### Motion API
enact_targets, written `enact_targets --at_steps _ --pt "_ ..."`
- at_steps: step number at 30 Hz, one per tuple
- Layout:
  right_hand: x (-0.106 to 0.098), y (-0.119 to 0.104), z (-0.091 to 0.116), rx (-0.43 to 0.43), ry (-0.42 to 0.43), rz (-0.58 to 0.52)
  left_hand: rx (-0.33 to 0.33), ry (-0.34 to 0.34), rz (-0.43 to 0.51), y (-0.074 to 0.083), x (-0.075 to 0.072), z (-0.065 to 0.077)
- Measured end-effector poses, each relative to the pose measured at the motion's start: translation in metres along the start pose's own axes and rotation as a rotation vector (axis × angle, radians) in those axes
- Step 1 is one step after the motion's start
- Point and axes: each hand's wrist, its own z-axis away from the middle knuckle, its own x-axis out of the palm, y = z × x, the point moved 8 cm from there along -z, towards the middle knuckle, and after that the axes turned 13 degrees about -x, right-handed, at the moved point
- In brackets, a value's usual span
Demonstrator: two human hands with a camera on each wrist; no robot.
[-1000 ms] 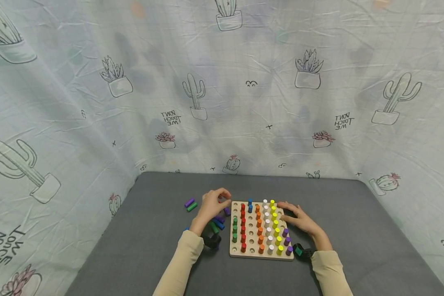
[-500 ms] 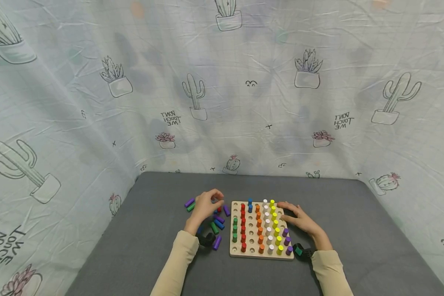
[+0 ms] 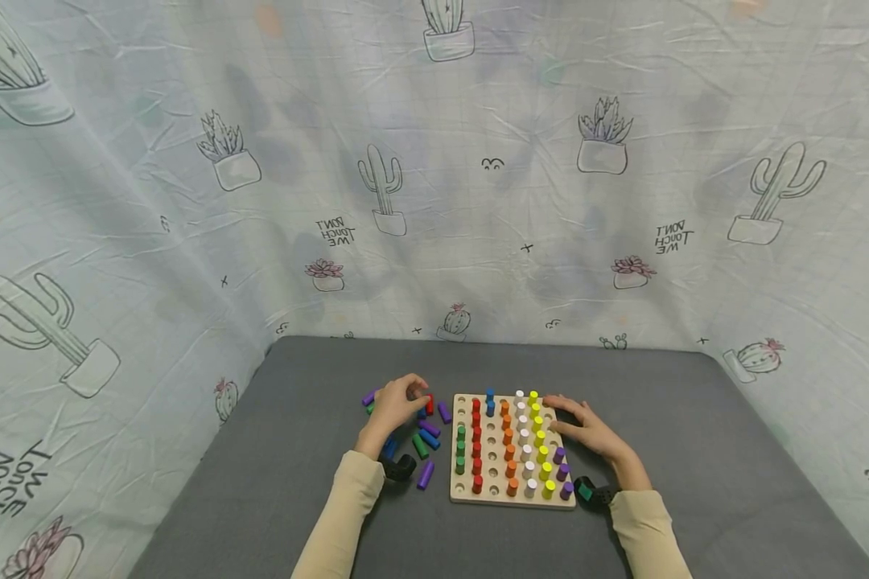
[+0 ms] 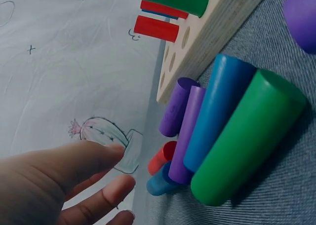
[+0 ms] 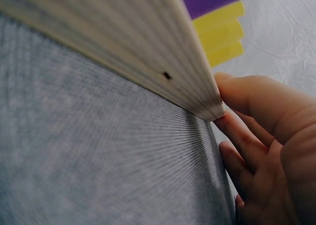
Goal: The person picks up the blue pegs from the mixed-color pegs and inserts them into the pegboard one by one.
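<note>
My left hand (image 3: 393, 404) hovers over a cluster of loose wooden pegs left of the pegboard (image 3: 510, 503). Its thumb and fingers stand apart with nothing between them, just beyond a red peg (image 4: 162, 158) and a short blue peg (image 4: 160, 181) in the left wrist view. Nearer lie a green peg (image 4: 252, 136), a longer-looking blue peg (image 4: 219, 111) and purple pegs (image 4: 178, 106). With thumb and fingers, my right hand (image 3: 588, 426) holds the board's right edge near the far corner. Upright rows of coloured pegs fill part of the board; the blue row has two.
A purple peg (image 3: 425, 474) lies apart at the front, and another purple peg (image 3: 369, 397) lies partly behind the left hand. Grey cloth (image 3: 290, 450) covers the table. A cactus-print curtain (image 3: 434, 201) hangs behind it. Black straps sit on both wrists.
The left hand has moved left, away from the board, uncovering red, blue and purple pegs. The right hand and the board have stayed in place.
</note>
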Motion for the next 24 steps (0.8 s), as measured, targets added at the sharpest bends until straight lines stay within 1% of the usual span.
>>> enact_targets --at_steps 10,15,18,24 --pt "0.0 -0.002 0.001 -0.007 -0.005 0.014 -0.03 -0.031 -0.012 -0.01 0.004 -0.002" --pt "0.0 -0.001 0.001 -0.011 -0.003 0.004 -0.027 -0.035 -0.034 -0.011 0.004 -0.002" --pt "0.0 0.0 0.001 -0.007 -0.001 0.004 -0.014 -0.023 -0.071 -0.01 0.004 -0.001" --pt "0.0 0.002 0.001 0.0 0.001 0.006 0.013 0.025 -0.163 -0.005 0.001 0.003"
